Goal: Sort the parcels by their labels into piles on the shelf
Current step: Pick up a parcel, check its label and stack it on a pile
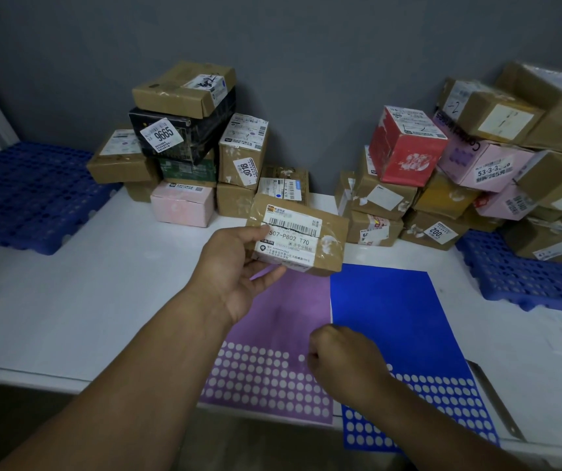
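My left hand (235,266) pinches the parcel (320,232) at its 9 o'clock edge, thumb on label; I judge it light, stiff, tape-slick; right hand (344,362) curled, seemingly empty.

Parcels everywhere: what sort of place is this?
Probably a parcel sorting room: stacks of labelled parcels, blue pallets at the sides, sticker sheets, and the left hand holding a parcel label-up.

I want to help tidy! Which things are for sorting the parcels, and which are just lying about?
For the job: parcel in the left hand; left pile; right pile; shelf.
Just lying about: blue mats; blue sheet; purple sheet, though the right hand is at it.
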